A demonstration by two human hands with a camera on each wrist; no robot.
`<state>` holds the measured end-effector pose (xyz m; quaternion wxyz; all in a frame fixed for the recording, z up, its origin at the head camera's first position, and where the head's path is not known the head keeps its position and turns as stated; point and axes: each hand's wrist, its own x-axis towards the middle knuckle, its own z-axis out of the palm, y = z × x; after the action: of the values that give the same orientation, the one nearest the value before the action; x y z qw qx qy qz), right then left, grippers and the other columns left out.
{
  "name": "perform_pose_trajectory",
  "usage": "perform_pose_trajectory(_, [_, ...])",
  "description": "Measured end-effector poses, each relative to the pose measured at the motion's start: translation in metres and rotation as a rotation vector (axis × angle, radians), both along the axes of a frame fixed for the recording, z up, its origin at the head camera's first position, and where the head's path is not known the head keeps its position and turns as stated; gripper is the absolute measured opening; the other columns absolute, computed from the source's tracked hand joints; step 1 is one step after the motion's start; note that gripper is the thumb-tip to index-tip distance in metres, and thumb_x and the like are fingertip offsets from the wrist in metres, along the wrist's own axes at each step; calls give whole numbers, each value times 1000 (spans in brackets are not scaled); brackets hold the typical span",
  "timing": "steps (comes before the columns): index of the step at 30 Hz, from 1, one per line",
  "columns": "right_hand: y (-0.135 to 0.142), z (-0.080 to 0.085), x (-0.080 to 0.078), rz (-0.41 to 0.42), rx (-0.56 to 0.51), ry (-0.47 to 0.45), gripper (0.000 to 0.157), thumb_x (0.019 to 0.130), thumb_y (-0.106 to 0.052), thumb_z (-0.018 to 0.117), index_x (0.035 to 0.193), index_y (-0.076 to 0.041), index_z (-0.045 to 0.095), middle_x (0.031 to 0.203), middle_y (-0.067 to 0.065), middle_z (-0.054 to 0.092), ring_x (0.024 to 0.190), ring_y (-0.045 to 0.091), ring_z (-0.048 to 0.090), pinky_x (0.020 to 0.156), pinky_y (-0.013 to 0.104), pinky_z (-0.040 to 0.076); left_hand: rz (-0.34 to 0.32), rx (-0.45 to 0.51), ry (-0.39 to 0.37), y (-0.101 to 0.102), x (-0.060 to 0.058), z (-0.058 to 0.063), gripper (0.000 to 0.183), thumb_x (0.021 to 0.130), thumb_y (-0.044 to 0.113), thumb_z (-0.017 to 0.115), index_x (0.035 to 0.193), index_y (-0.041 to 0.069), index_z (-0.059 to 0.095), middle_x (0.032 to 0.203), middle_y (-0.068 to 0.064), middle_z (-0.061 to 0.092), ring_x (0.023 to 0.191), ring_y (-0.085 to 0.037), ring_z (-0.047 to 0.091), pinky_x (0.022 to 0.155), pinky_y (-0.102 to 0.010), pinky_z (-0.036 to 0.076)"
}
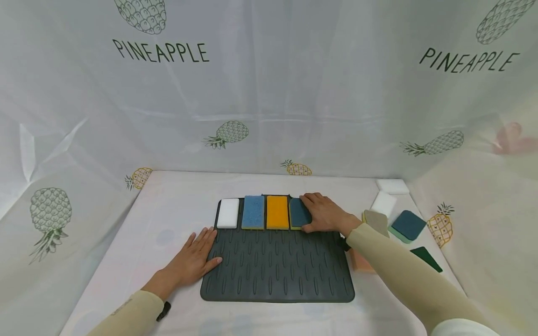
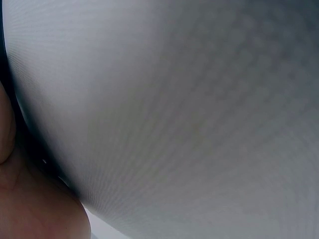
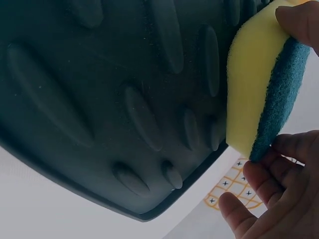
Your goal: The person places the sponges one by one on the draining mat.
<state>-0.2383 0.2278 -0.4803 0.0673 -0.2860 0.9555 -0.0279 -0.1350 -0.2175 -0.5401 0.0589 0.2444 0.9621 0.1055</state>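
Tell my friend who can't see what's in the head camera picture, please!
A right hand holds a dark blue sponge on a bumpy dark mat, in line with a yellow sponge, blue sponge and white sponge. The left hand rests at the mat's left edge; other sponges lie to the right.

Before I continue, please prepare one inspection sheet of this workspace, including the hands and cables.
Surface: white covering, faint pale spots.
Job's things: dark ribbed mat; along its far edge, left to right, white block, light blue sponge, orange sponge, teal-and-yellow sponge.
Clutter: at right, two white blocks, beige sponge, blue-and-green sponge, green pad, peach block partly hidden.
Hands: left hand rests at mat's left edge; right hand holds teal-and-yellow sponge.
Cables: nothing seen.
Surroundings: pineapple-print curtain.
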Motion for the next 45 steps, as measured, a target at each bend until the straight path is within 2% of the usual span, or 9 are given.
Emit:
perform_pose_trajectory(11, [5,1,1,-27,2,-17,98,89,-57,73,161,0,38,163,21,43,148,42,42,119,61,40,-27,-1,10,8,-3,4,85,107,52,55,165,-3,27,171,-23,29,160,-43,24,128,-64,21])
perform_pose_trajectory(15, [8,3,2,-42,7,-37,102,89,-61,72,162,1,36,165,22,40,149,43,41,120,62,38,-35,30,25,9,-3,4,85,107,52,56,165,-3,28,170,-25,31,159,-44,27,127,-65,22])
perform_pose_trajectory(20, [20,16,2,-90,-32,-42,105,92,-68,67,164,0,32,168,23,35,152,46,37,121,66,34,-45,104,37,8,-3,-3,85,107,55,54,164,-3,29,168,-28,33,158,-47,27,126,-67,20])
perform_pose_trajectory(26, [41,40,-2,-139,-95,47,94,99,-61,64,162,2,35,165,27,39,150,49,39,119,68,35,-18,64,5,9,-3,-5,85,107,54,55,165,-2,28,170,-25,29,160,-45,23,128,-66,19])
perform_pose_trajectory(29, [51,45,0,-169,-101,113,85,102,-53,65,159,4,40,161,28,43,146,50,43,118,67,37,-12,54,2,9,-1,-3,85,107,53,56,165,-3,29,170,-25,30,160,-45,24,127,-66,20])
perform_pose_trajectory(38, [89,30,9,-221,-79,261,70,102,-43,69,150,5,52,149,27,56,137,48,53,112,64,44,9,48,20,2,6,-2,84,107,53,57,164,-3,31,169,-25,33,158,-46,27,125,-68,22])
perform_pose_trajectory(45, [142,36,19,-362,-67,231,64,104,-35,67,149,7,50,149,31,53,138,52,48,115,68,38,5,34,9,3,3,1,84,107,53,57,164,-3,30,170,-24,30,159,-46,25,126,-68,21])
